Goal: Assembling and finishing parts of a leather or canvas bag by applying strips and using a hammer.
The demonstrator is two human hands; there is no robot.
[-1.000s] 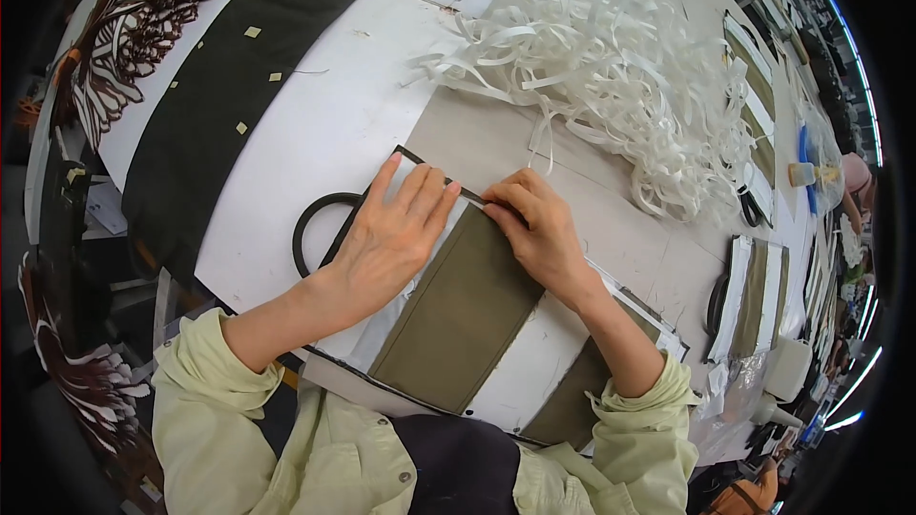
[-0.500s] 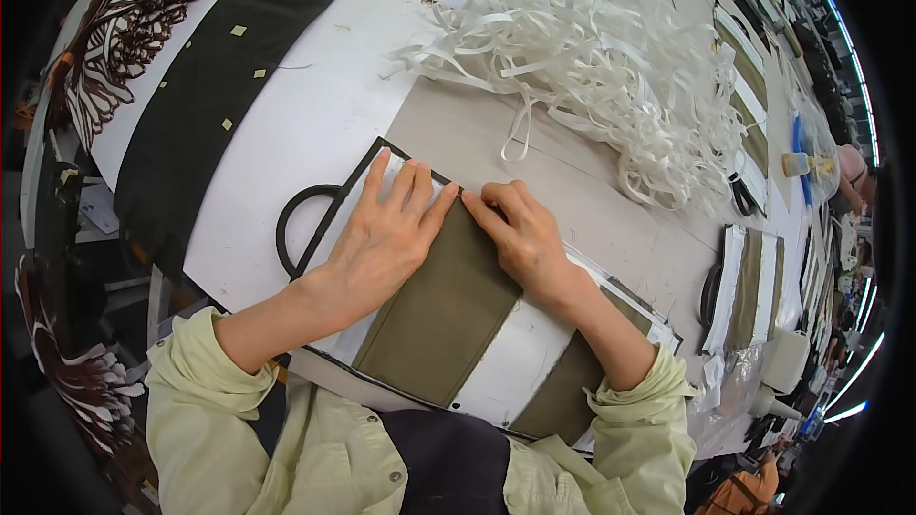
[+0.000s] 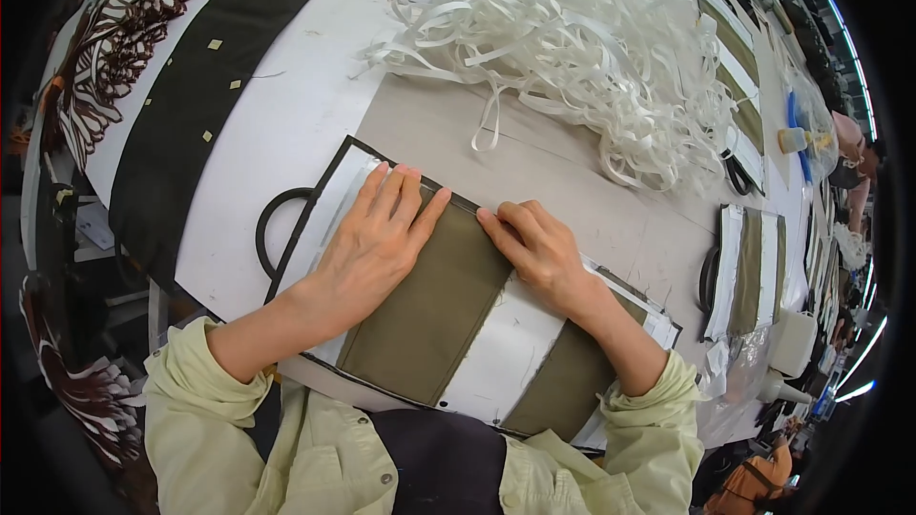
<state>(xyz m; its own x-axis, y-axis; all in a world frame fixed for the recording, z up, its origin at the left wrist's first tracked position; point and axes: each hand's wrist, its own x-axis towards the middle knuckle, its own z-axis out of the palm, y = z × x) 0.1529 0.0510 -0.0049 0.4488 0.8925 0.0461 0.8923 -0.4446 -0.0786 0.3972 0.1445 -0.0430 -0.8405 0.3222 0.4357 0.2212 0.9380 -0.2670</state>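
A bag panel point(image 3: 415, 334) with olive and white stripes and dark edging lies before me, a black loop handle point(image 3: 265, 219) at its left. My left hand point(image 3: 372, 248) rests on it, fingers stretched out toward the top edge. My right hand point(image 3: 534, 248) has its fingers curled, thumb and forefinger pinching that edge right of the left fingers. Beyond them is a tangled heap of white ribbon point(image 3: 563, 48).
A long dark fabric piece point(image 3: 191, 176) with small pale squares and brown-and-white strips point(image 3: 105, 57) lie left. Striped panels point(image 3: 754, 267), a white container point(image 3: 792, 343) and clear plastic are right. A person in orange point(image 3: 754, 477) is at lower right, another in pink point(image 3: 849, 143) beyond.
Both hands have shifted on the panel, staying at the top edge, the right one now a little lower in view. The surroundings appear farther left as the view shifted.
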